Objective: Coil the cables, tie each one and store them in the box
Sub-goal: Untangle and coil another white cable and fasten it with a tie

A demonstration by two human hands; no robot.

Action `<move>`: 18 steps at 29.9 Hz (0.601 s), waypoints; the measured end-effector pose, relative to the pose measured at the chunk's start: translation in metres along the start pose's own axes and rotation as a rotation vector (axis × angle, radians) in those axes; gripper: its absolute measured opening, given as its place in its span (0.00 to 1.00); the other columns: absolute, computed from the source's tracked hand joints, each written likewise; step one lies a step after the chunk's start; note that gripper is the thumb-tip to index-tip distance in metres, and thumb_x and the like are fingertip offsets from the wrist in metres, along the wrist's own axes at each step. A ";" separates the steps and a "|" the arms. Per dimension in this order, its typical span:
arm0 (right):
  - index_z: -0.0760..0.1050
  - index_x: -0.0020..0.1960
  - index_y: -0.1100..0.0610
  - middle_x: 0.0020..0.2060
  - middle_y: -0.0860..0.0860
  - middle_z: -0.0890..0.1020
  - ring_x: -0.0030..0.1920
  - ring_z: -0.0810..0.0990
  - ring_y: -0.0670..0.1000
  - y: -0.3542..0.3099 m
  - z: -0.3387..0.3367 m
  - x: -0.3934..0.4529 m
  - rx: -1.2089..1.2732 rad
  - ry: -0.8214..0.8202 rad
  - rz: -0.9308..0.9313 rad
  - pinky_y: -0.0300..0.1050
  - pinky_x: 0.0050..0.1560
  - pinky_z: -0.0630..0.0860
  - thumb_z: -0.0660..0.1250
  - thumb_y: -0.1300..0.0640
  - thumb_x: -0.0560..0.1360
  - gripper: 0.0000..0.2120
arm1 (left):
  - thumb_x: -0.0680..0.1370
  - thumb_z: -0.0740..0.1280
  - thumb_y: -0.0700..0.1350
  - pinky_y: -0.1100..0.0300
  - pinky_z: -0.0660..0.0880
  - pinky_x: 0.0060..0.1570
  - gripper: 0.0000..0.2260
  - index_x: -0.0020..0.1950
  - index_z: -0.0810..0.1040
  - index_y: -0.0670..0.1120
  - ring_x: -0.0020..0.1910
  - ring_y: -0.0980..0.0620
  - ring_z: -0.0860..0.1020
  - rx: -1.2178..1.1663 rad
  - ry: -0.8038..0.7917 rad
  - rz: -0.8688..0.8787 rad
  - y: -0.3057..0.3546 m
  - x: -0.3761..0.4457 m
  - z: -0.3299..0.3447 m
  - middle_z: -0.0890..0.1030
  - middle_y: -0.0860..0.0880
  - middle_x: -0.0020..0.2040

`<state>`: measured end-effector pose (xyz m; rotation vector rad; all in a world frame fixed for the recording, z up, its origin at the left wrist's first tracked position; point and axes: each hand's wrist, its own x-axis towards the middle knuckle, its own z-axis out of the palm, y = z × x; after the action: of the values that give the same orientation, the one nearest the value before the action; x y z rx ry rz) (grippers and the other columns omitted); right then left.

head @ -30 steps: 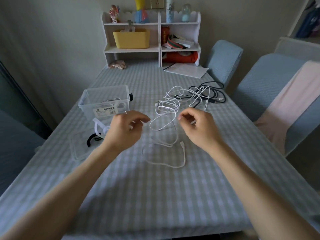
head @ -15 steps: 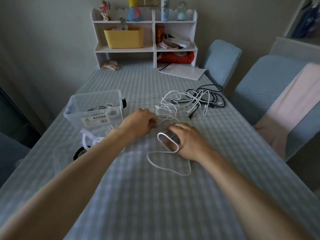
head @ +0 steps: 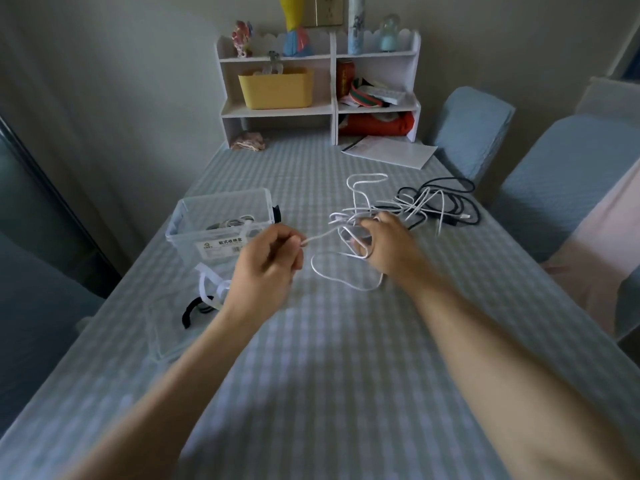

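Note:
A white cable (head: 341, 278) lies in loose loops on the checked tablecloth. My left hand (head: 268, 268) pinches one end of it and holds the strand taut above the table. My right hand (head: 388, 247) holds a small coil of the same cable, with loops wrapped round its fingers. Behind it the white cable runs into a tangle with a black cable (head: 446, 202). A clear plastic box (head: 221, 223) stands to the left with coiled cables inside. White and black ties (head: 207, 292) lie in front of the box.
The clear box lid (head: 166, 327) lies flat near the left table edge under the ties. A white shelf unit (head: 318, 88) stands at the far end, with white paper (head: 391, 152) beside it. Covered chairs (head: 554, 174) line the right side.
My left hand has drawn back to the left and pulled the cable end taut. My right hand has lifted with loops of the cable round its fingers. The view has shifted, too.

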<state>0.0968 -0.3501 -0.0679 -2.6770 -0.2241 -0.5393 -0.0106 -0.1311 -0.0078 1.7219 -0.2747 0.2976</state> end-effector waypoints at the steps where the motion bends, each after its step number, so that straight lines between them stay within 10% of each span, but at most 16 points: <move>1: 0.79 0.63 0.53 0.55 0.58 0.79 0.59 0.77 0.60 -0.002 0.001 0.004 0.004 -0.003 0.002 0.50 0.60 0.74 0.72 0.49 0.74 0.19 | 0.82 0.60 0.35 0.65 0.64 0.26 0.08 0.45 0.76 0.41 0.27 0.56 0.67 -0.021 0.030 -0.042 -0.003 0.000 -0.001 0.75 0.53 0.29; 12: 0.80 0.56 0.58 0.51 0.54 0.81 0.53 0.79 0.59 -0.031 -0.037 -0.045 0.108 0.371 -0.072 0.50 0.55 0.77 0.63 0.61 0.70 0.16 | 0.82 0.63 0.37 0.60 0.70 0.25 0.07 0.50 0.81 0.43 0.28 0.52 0.73 -0.171 0.081 -0.309 -0.014 -0.003 0.002 0.81 0.51 0.35; 18: 0.73 0.65 0.48 0.32 0.40 0.75 0.32 0.73 0.41 -0.061 -0.044 -0.077 0.319 -0.083 -0.283 0.46 0.39 0.75 0.65 0.54 0.78 0.16 | 0.80 0.65 0.38 0.63 0.54 0.24 0.08 0.50 0.84 0.43 0.24 0.55 0.66 -0.120 -0.177 -0.366 0.007 -0.014 -0.004 0.81 0.47 0.37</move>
<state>-0.0017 -0.3186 -0.0404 -2.3703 -0.6624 -0.4329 -0.0265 -0.1280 -0.0057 1.6443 -0.0996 -0.1372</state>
